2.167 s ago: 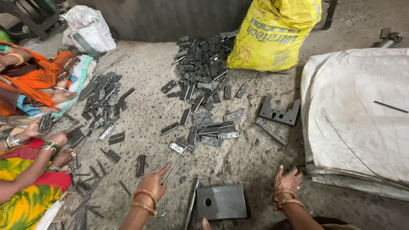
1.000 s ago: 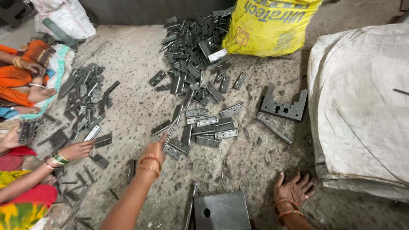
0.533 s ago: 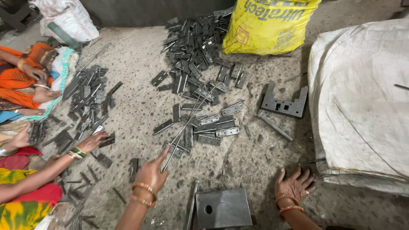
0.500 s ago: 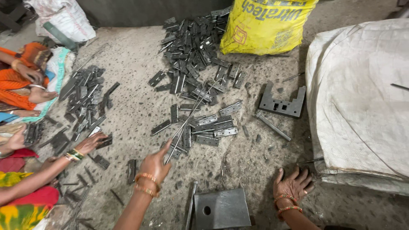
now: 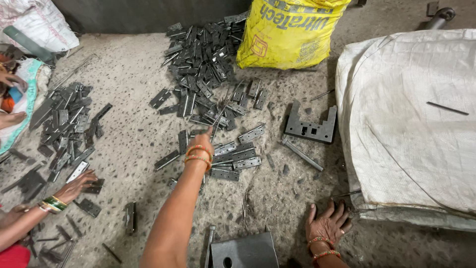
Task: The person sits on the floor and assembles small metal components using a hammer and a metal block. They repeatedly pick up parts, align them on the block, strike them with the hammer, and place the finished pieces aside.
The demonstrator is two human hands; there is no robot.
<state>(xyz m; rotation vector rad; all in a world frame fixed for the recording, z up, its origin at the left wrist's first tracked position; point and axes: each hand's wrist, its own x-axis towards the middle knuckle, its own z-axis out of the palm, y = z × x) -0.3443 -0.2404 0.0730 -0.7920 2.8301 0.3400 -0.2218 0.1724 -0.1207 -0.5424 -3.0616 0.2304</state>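
Steel rod [image 5: 221, 113], thin and stiff, probably light, is pinched at its lower end by the left hand [image 5: 202, 144] at frame centre, over the hinges [image 5: 237, 155]; right hand [image 5: 327, 224] rests flat, empty.

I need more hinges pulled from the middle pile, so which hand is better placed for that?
Left, probably. The left hand is stretched out over the loose hinges, holding a thin rod. The right hand lies palm up on the floor, away from them.
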